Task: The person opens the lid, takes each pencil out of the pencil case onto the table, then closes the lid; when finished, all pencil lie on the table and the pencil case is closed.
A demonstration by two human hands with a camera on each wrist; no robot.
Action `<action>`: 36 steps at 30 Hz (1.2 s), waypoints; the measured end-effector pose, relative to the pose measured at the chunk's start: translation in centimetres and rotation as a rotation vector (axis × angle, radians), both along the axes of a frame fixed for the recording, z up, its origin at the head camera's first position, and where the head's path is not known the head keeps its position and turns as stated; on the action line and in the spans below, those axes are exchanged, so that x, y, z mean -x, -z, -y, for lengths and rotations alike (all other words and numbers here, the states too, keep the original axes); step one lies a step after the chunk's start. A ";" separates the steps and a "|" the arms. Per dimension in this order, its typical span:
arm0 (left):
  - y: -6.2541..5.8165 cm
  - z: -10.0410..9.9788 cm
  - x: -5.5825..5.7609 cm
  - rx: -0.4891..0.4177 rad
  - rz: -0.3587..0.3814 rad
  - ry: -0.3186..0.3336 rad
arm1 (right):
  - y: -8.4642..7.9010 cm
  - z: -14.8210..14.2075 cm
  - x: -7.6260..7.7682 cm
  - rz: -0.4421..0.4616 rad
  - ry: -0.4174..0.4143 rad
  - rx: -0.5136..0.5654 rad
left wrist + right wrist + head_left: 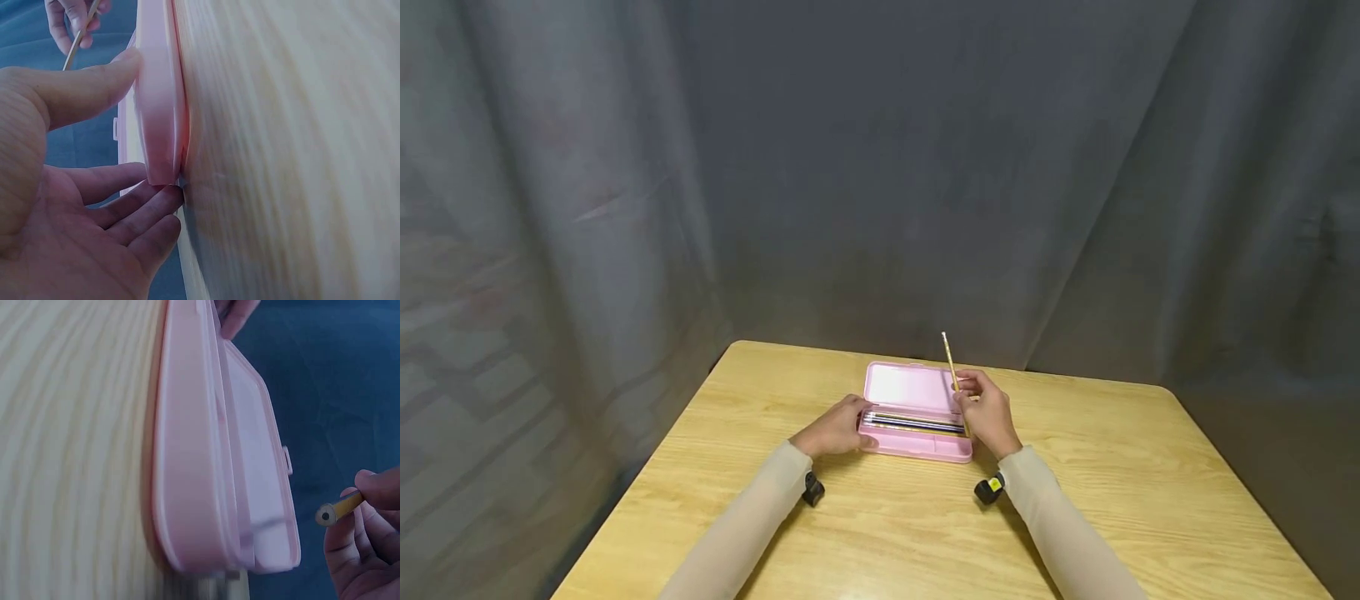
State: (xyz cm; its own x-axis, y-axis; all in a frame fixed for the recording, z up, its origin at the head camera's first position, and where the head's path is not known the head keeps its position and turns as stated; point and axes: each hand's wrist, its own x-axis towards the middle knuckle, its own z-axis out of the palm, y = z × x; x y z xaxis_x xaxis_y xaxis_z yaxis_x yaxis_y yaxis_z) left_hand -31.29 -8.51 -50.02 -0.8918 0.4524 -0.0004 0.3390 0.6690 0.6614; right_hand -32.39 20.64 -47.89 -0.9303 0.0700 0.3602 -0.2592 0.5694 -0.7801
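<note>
My left hand (837,427) grips the left end of the open pink case (898,442), at lower centre of the head view. My right hand (988,410), near its right end, pinches a tilted yellow pencil (951,364); other pencils (910,423) lie inside.

Legible inscriptions: none. Item: yellow label (996,483), small, on the black wrist device (985,493) by the right sleeve (1037,492); any character on it too small to read. Item: single pencil (950,358), yellow, pinched in the right hand (990,414); any lettering along its shaft too fine to make out. Item: pencils (917,422) lying in the pink case (898,447); any print unresolved. Item: pink case; nothing readable on its lid or walls.
</note>
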 end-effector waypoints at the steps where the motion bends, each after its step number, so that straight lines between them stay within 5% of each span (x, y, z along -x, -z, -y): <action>1: 0.1 0.1 0.0 0.005 -0.001 0.000 | 0.1 -0.2 0.0 0.001 0.005 -0.004; 20: -0.1 0.6 0.2 -0.004 -0.005 0.001 | -0.8 -5.1 0.6 -0.013 0.131 0.011; 36: -0.5 0.9 0.1 -0.007 -0.006 0.005 | -0.6 -7.7 -0.6 0.013 0.170 -0.067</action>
State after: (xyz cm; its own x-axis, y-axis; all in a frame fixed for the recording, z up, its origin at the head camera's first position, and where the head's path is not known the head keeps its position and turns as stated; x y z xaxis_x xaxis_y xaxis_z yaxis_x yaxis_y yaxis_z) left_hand -31.41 -9.44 -49.47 -0.8896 0.4567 0.0081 0.3463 0.6627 0.6640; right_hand -31.83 28.34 -47.33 -0.9115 0.2028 0.3577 -0.1453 0.6550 -0.7415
